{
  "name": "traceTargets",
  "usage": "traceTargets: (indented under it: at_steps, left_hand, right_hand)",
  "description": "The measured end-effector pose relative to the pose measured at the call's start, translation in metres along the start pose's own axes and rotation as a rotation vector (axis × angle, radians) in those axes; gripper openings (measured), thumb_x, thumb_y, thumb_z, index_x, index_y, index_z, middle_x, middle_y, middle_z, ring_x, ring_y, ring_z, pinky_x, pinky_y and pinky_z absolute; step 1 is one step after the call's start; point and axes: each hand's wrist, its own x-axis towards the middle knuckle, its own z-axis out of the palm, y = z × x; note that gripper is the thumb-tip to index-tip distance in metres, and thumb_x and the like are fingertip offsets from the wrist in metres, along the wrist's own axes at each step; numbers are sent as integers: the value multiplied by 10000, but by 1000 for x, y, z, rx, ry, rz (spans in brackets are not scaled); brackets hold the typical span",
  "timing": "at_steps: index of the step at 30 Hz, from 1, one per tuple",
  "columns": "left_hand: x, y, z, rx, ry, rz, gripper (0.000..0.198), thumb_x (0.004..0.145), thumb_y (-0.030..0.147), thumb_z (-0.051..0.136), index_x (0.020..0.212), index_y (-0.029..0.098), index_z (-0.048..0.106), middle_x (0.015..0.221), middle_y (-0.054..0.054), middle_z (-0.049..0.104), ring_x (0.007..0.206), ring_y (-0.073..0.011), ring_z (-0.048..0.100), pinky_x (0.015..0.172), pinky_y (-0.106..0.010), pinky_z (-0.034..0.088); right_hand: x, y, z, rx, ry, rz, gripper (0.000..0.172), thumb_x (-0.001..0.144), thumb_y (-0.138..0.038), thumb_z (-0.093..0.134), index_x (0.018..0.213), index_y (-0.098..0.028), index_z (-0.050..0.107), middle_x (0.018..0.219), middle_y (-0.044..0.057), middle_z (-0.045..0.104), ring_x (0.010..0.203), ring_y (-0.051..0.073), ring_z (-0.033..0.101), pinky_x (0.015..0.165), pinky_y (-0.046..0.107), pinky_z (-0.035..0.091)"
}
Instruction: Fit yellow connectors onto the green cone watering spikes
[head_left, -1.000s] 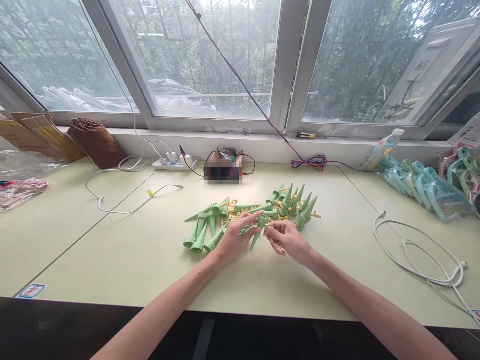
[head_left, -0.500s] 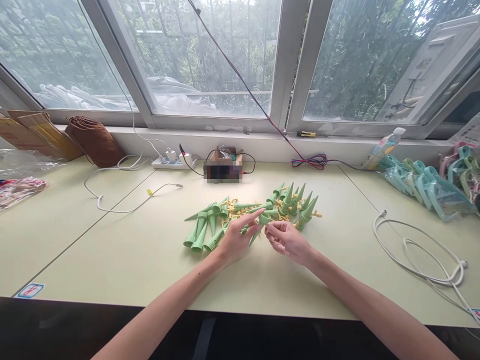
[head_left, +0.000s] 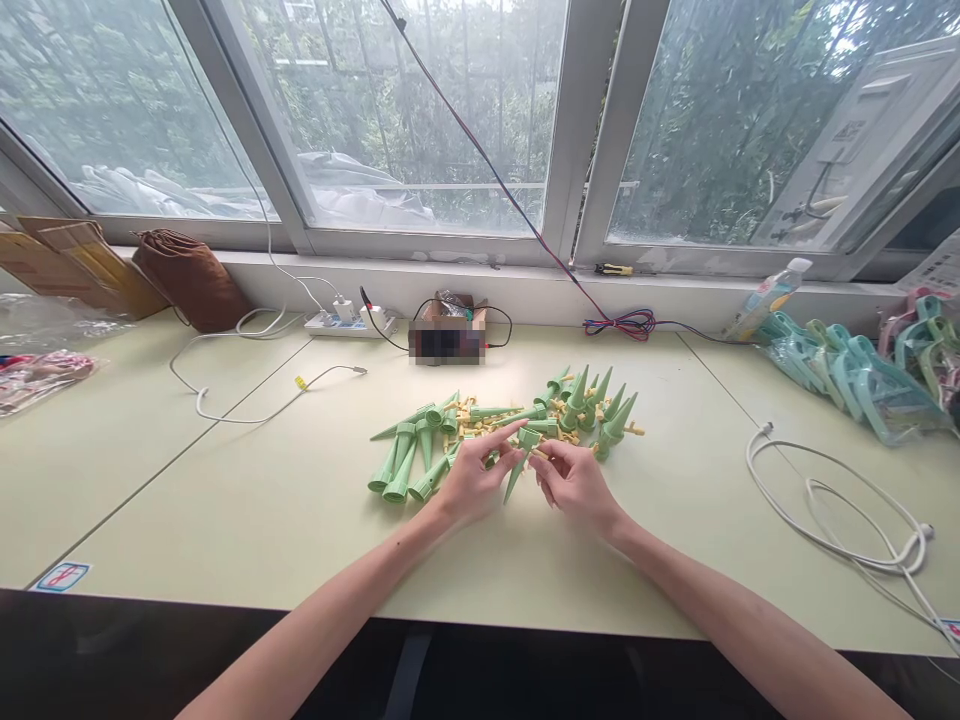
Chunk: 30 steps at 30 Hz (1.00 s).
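Observation:
My left hand [head_left: 478, 475] is closed on a green cone-shaped watering spike [head_left: 516, 475], wide ribbed end up and point down. My right hand [head_left: 576, 478] pinches at the spike's side, just below its collar, on a small yellow valve [head_left: 541, 453] mostly hidden by the fingers. Behind the hands lie loose yellow valves [head_left: 470, 412]. To the left is a group of green spikes [head_left: 402, 465] lying on the table. Spikes fitted with yellow valves [head_left: 616, 420] are gathered on the right, several pointing up.
A white cable [head_left: 832, 545] is coiled on the table [head_left: 247, 520] at right, and another cable [head_left: 247, 420] lies at left. At the back are a power strip [head_left: 349, 322], a small box [head_left: 448, 335], bundled wire [head_left: 622, 323] and a bottle [head_left: 772, 295]. Bagged hangers [head_left: 862, 370] sit at far right.
My right hand has turned and its fingers have moved in under the spike's collar. The held spike has tipped more upright, its open mouth now facing less toward me.

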Motion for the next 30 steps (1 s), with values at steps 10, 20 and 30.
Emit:
traceTargets:
  at_steps: [10, 20, 30]
  left_hand:
    - [1, -2, 0, -57, -34, -56, 468, 927, 355, 593, 1360, 179, 576, 740, -14, 651, 722, -148, 596, 687, -255, 455]
    - [3, 2, -2, -150, 0, -62, 424, 929, 361, 598, 1314, 186, 569, 735, -13, 641, 727, -153, 599, 700, -260, 469]
    - [5, 4, -2, -138, 285, -98, 397, 913, 393, 610, 1252, 195, 550, 688, 15, 596, 659, -135, 576, 661, -255, 490]
  right_hand:
    - [2, 4, -3, -32, 1, -33, 339, 941, -462, 566, 730, -198, 538, 542, -47, 498, 390, 101, 489, 412, 240, 382]
    - [3, 1, -3, 12, 15, -22, 306, 942, -486, 555, 947, -185, 609, 699, -15, 564, 437, 89, 505, 425, 230, 411]
    - [8, 12, -8, -405, 125, -185, 214, 975, -345, 502, 958, -183, 641, 868, 53, 675, 595, 139, 554, 545, 269, 456]
